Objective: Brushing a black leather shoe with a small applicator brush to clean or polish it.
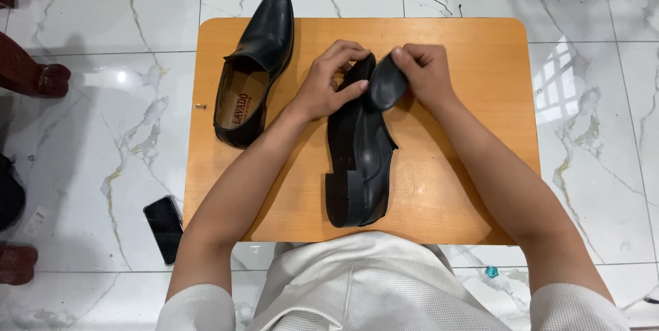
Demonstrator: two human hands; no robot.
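Both hands [329, 84] [425, 73] on black shoe [358, 159]

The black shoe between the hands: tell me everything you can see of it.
The black shoe is a glossy, leather-looking dress shoe lying on its side near the middle of the wooden board, dark sole and stacked heel turned left, heel toward the person, toe away. The left hand grips its toe end. The right hand pinches a dark, curved insole-like piece at the toe; whether it is attached is unclear. Its mate stands apart, upright, to the left.
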